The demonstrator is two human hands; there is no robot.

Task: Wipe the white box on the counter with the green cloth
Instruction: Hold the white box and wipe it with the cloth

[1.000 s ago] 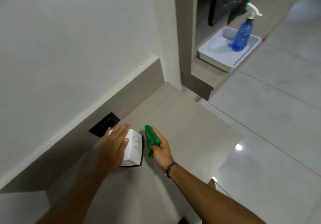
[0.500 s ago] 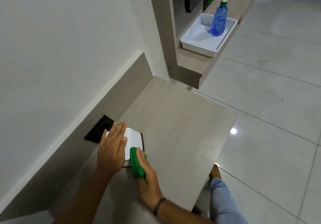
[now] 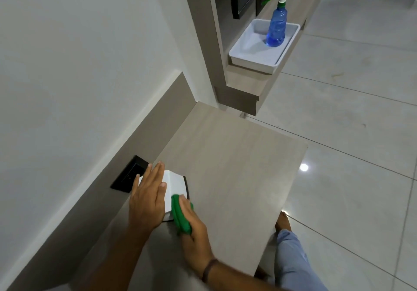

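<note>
The white box (image 3: 174,185) sits on the table (image 3: 237,166) in the lower middle of the frame, close to the wall strip, with a thin dark edge showing along its right side. Just left of it, a black socket plate (image 3: 128,174) is set into the grey strip above the table.

The left hand (image 3: 147,197) lies flat on top of the box, fingers stretched out and together, pressing it down without closing around it. The right hand (image 3: 193,225) is clenched around the green cloth (image 3: 180,214), which is bunched into a roll and pressed against the near right part of the box, at its lower corner. The cloth touches both the box and the hand; part of it is hidden under the fingers. A dark band (image 3: 208,269) circles the right wrist.

At the lower right of the frame, a knee in light blue trousers (image 3: 293,259) shows past the table edge, over the glossy tiled floor (image 3: 349,132).

In the upper right of the frame, a white tray (image 3: 250,49) rests on a shelf (image 3: 246,83), and a blue spray bottle (image 3: 277,25) with a white and green trigger stands upright inside it, at its far right corner, well apart from the box.
</note>
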